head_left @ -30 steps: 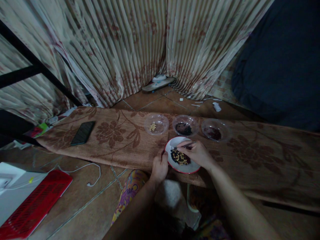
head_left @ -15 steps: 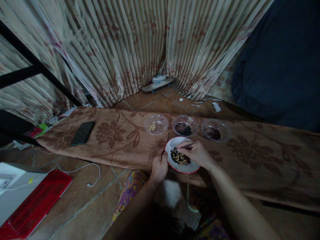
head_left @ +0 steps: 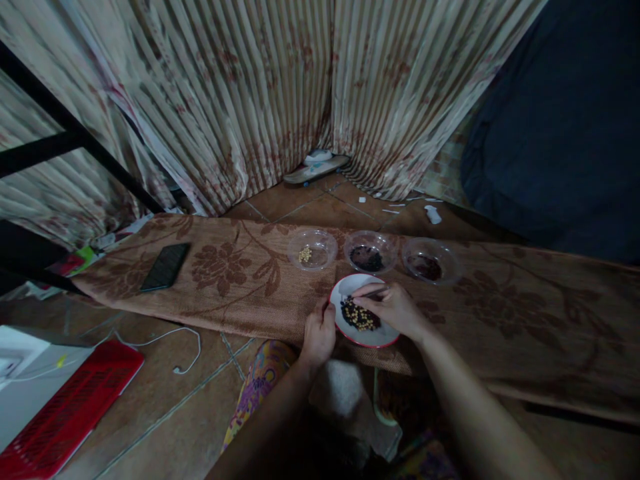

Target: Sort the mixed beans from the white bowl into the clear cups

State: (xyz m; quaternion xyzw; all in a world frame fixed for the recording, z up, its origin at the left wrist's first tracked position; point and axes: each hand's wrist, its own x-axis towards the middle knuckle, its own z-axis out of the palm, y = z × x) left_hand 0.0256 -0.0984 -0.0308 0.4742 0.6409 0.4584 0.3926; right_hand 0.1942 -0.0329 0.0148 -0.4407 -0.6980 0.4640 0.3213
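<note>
My left hand grips the left rim of a white plate with a red edge, thumb at the rim. Mixed yellow and dark beans lie in a heap on it. Over the plate, my right hand is closed on slim dark tweezers, their tips close to the beans and partly hidden by the fingers. Behind the plate stand three clear plastic bowls: the left bowl with yellow beans, the middle bowl with black beans, the right bowl with dark reddish beans.
A brown flowered cloth covers the long bench. To the left lies a dark phone. On the floor are a red basket and a white cable. Striped curtains hang behind; a dark blue covered bulk fills the right.
Hardly anything differs. My right hand has shifted very slightly over the plate, still holding the tweezers; my left hand keeps its hold on the rim.
</note>
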